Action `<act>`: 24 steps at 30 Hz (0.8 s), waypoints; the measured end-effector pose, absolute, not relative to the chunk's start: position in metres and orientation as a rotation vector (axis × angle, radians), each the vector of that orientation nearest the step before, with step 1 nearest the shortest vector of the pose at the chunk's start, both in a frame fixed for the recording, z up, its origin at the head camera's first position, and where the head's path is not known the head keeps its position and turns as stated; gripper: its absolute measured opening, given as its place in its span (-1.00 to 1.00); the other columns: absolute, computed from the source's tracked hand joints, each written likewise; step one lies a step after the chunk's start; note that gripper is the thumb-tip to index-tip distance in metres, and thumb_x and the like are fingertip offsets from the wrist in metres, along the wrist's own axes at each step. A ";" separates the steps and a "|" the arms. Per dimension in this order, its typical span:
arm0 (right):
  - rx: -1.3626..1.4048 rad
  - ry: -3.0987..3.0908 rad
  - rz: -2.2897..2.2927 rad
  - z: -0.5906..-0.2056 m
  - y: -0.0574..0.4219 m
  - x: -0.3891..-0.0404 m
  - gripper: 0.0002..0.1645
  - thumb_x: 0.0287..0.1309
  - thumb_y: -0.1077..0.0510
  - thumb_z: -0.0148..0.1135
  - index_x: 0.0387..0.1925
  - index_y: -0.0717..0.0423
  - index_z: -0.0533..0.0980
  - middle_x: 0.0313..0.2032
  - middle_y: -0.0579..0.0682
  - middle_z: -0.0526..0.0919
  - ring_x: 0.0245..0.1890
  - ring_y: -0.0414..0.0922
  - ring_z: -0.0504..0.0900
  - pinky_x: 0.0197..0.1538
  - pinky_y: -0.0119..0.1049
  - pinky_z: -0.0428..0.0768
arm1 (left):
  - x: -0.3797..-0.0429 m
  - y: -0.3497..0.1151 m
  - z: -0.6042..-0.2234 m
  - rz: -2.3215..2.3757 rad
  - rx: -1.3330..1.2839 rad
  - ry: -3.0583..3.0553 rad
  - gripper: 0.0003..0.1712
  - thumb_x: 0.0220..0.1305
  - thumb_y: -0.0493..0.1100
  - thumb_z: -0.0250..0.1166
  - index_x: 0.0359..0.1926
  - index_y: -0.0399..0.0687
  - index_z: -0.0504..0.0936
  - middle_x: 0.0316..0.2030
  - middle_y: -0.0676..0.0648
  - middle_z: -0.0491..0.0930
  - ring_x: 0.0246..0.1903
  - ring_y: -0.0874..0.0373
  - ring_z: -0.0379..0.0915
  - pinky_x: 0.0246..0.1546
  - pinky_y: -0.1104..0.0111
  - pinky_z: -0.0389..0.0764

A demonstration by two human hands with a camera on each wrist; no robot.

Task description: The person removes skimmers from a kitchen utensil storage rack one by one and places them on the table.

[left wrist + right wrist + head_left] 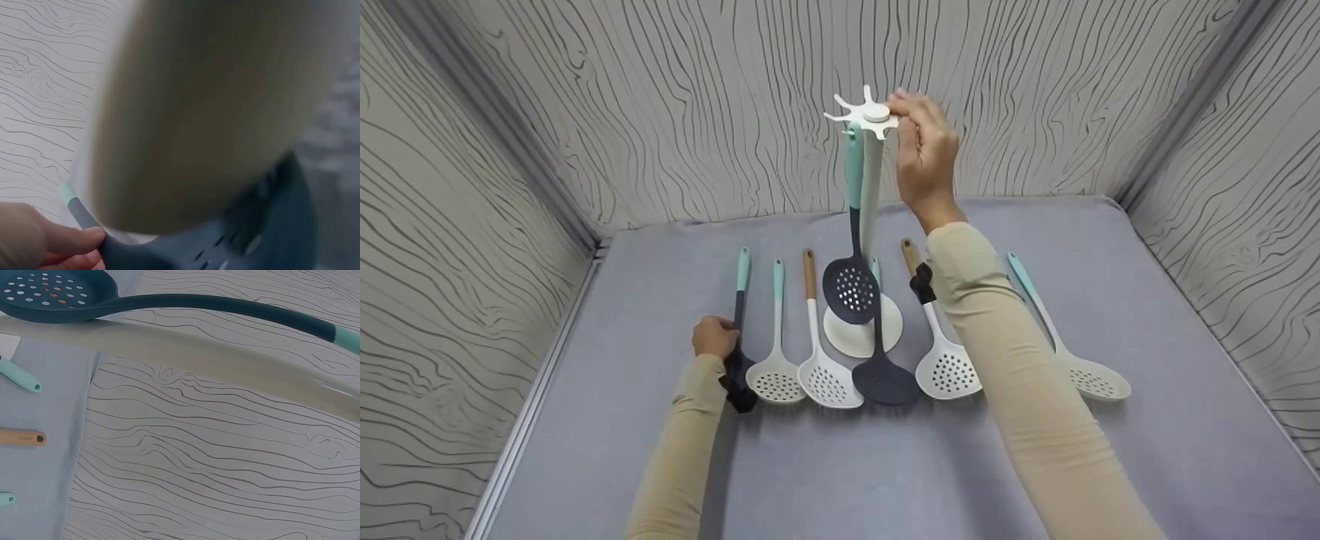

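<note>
At the left end of a row of utensils, my left hand (715, 337) pinches the neck of a dark skimmer (140, 253) with a mint handle. Its holed head is partly hidden by the sleeve and wrist camera. My right hand (928, 146) reaches up to a white utensil stand (871, 180), gripping the edge of its hooked top beside the round knob. From one hook hangs a dark slotted ladle (851, 289), also with a mint handle. This ladle (62, 292) and the pole (225, 360) cross the upper part of the right wrist view.
On the grey cloth lie a cream skimmer (776, 379), a white turner (829, 382), a dark solid-headed utensil (885, 382), another white turner (947, 371) and a cream slotted utensil (1099, 379) at right. The stand's round base (847, 341) sits among them. Patterned walls (735, 112) enclose the table.
</note>
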State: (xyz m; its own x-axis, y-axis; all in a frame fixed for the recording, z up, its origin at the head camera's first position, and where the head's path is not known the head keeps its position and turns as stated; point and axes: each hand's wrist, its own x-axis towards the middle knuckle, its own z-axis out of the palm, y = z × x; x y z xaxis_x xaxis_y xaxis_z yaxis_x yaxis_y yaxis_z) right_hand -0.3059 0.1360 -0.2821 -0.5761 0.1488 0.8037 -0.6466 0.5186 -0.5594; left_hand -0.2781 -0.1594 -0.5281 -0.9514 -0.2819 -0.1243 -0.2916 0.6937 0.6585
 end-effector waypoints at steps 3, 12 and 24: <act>0.415 -1.884 1.157 -0.282 0.136 -0.306 -0.60 0.24 0.26 -0.12 -0.15 0.39 0.60 -0.02 0.29 0.64 0.19 0.09 0.57 0.35 -0.30 0.47 | -0.278 -0.159 -0.529 1.107 -0.464 2.896 -0.73 0.15 -0.36 0.24 -0.14 -0.47 0.67 -0.12 -0.41 0.67 -0.07 -0.27 0.60 0.02 0.02 0.62; 0.406 -1.881 1.167 -0.283 0.135 -0.305 -0.60 0.23 0.26 -0.12 -0.16 0.39 0.60 0.00 0.30 0.63 0.19 0.10 0.56 0.36 -0.30 0.46 | -0.276 -0.156 -0.525 1.048 -0.448 2.887 -0.73 0.14 -0.37 0.23 -0.17 -0.50 0.67 -0.13 -0.42 0.67 -0.07 -0.27 0.61 0.02 0.03 0.63; 0.407 -1.884 1.171 -0.282 0.134 -0.306 -0.61 0.23 0.26 -0.11 -0.16 0.40 0.60 0.00 0.32 0.62 0.20 0.11 0.56 0.38 -0.32 0.44 | -0.349 -0.195 -0.645 1.032 -0.425 2.868 -0.75 0.03 -0.33 0.25 -0.25 -0.33 0.73 -0.27 -0.31 0.73 -0.26 -0.16 0.65 -0.26 0.15 0.68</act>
